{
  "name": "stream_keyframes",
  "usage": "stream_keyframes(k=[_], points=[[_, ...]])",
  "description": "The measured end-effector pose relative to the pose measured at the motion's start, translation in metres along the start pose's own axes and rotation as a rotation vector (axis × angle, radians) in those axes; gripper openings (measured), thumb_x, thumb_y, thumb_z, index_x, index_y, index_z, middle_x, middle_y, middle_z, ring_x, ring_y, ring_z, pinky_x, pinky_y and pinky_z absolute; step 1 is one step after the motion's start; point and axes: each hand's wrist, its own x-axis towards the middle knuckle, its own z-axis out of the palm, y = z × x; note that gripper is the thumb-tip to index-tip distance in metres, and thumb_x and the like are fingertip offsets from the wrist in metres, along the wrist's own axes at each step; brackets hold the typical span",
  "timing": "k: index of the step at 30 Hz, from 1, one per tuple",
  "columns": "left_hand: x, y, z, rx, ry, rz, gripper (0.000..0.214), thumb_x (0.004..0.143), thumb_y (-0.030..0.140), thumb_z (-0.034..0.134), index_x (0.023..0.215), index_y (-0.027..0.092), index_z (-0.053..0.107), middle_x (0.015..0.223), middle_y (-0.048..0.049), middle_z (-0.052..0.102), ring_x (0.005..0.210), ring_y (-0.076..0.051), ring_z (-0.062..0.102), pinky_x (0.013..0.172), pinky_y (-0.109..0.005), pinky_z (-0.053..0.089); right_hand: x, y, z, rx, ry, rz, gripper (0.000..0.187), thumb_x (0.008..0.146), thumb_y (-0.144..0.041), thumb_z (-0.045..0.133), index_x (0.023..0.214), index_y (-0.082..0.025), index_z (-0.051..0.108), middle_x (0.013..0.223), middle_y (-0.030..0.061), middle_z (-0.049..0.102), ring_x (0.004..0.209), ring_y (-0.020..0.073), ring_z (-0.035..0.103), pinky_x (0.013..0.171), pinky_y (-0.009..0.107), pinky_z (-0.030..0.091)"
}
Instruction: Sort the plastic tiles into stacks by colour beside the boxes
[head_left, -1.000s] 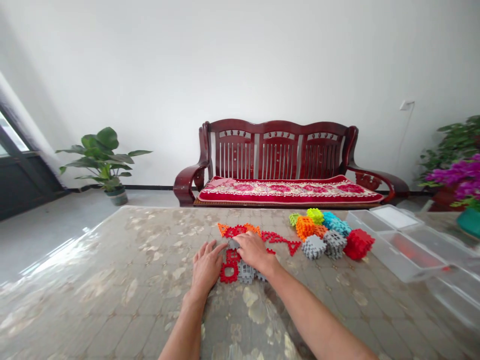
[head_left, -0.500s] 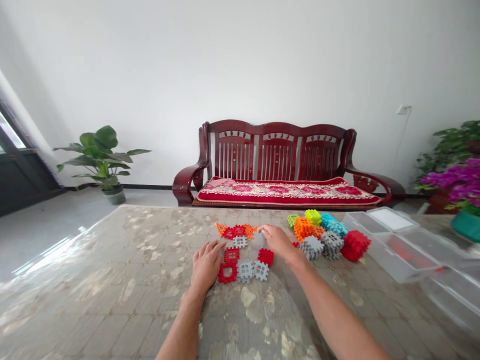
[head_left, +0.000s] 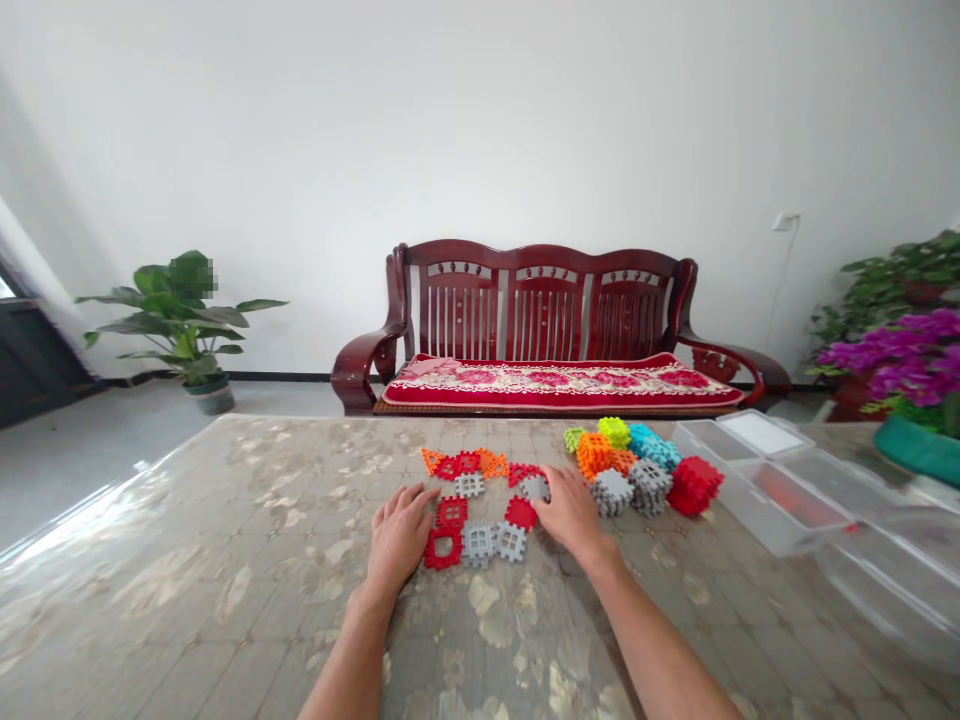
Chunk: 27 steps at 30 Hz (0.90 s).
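Note:
My right hand (head_left: 571, 508) pinches the right edge of a plain grey interlocking tile (head_left: 532, 488), with its fingers and thumb bent round that edge. The tile sits between a plain red tile (head_left: 520, 514) and red triangular pieces (head_left: 523, 473). My left hand (head_left: 401, 532) lies on the table with fingers extended, beside a red window tile (head_left: 451, 513) and a red tile with a round-cornered opening (head_left: 442, 548). Grey window tiles (head_left: 480, 540) lie along the near side of the layout. Farther back are another grey window tile (head_left: 469, 485) and orange triangles (head_left: 491, 463).
Stacks of red (head_left: 695, 486), grey (head_left: 650, 487), orange (head_left: 594, 456) and blue tiles (head_left: 654, 447) stand to the right. Beyond them are clear plastic boxes (head_left: 787, 510). A patterned cloth (head_left: 247, 560) covers the table; a wooden bench (head_left: 540, 310) stands behind it.
My right hand has drawn nearer and lowered the grey tile into the gap above the plain red one. The red triangles behind it now show. My left hand stays beside the tiles.

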Motion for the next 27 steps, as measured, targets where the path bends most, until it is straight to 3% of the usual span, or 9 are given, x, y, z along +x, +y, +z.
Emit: stream_keyframes(k=[8, 12, 16, 20, 27], points=[[-0.001, 0.004, -0.004, 0.006, -0.029, -0.021, 0.042, 0.093, 0.023, 0.043, 0.127, 0.034, 0.065, 0.146, -0.0017, 0.056, 0.139, -0.027, 0.042, 0.112, -0.047, 0.033, -0.005, -0.005, 0.008, -0.066, -0.011, 0.048, 0.046, 0.086, -0.027, 0.06, 0.129, -0.012, 0.059, 0.115, 0.0147, 0.07, 0.113, 0.0259, 0.06, 0.097, 0.033, 0.04], [-0.001, 0.002, -0.001, 0.006, -0.012, -0.012, 0.042, 0.093, 0.024, 0.044, 0.126, 0.036, 0.066, 0.145, -0.0009, 0.057, 0.138, -0.025, 0.044, 0.112, -0.045, 0.034, -0.011, -0.007, 0.005, 0.004, 0.069, 0.032, 0.046, 0.085, -0.023, 0.059, 0.13, -0.012, 0.059, 0.116, 0.0133, 0.07, 0.112, 0.0245, 0.061, 0.097, 0.031, 0.041], [0.0, -0.002, 0.002, 0.019, 0.01, 0.004, 0.041, 0.094, 0.027, 0.043, 0.126, 0.037, 0.066, 0.144, -0.0007, 0.057, 0.137, -0.025, 0.045, 0.11, -0.045, 0.034, -0.019, 0.0, -0.015, 0.04, 0.193, 0.021, 0.042, 0.084, -0.023, 0.06, 0.126, -0.015, 0.063, 0.117, 0.0107, 0.07, 0.109, 0.0242, 0.061, 0.097, 0.032, 0.043], [0.001, -0.003, 0.002, 0.028, 0.005, 0.014, 0.041, 0.094, 0.026, 0.043, 0.127, 0.036, 0.065, 0.144, -0.0008, 0.057, 0.137, -0.025, 0.045, 0.109, -0.044, 0.035, -0.027, 0.029, -0.042, -0.03, 0.279, 0.081, 0.047, 0.082, -0.022, 0.06, 0.128, -0.014, 0.061, 0.118, 0.0122, 0.07, 0.109, 0.0259, 0.061, 0.097, 0.034, 0.043], [0.002, -0.004, 0.004, 0.035, 0.003, 0.007, 0.041, 0.094, 0.027, 0.044, 0.127, 0.037, 0.065, 0.145, 0.0, 0.057, 0.138, -0.025, 0.044, 0.11, -0.044, 0.034, -0.033, 0.064, -0.063, -0.176, 0.265, 0.22, 0.05, 0.084, -0.025, 0.059, 0.133, -0.014, 0.058, 0.112, 0.013, 0.072, 0.106, 0.0272, 0.062, 0.09, 0.034, 0.044]])
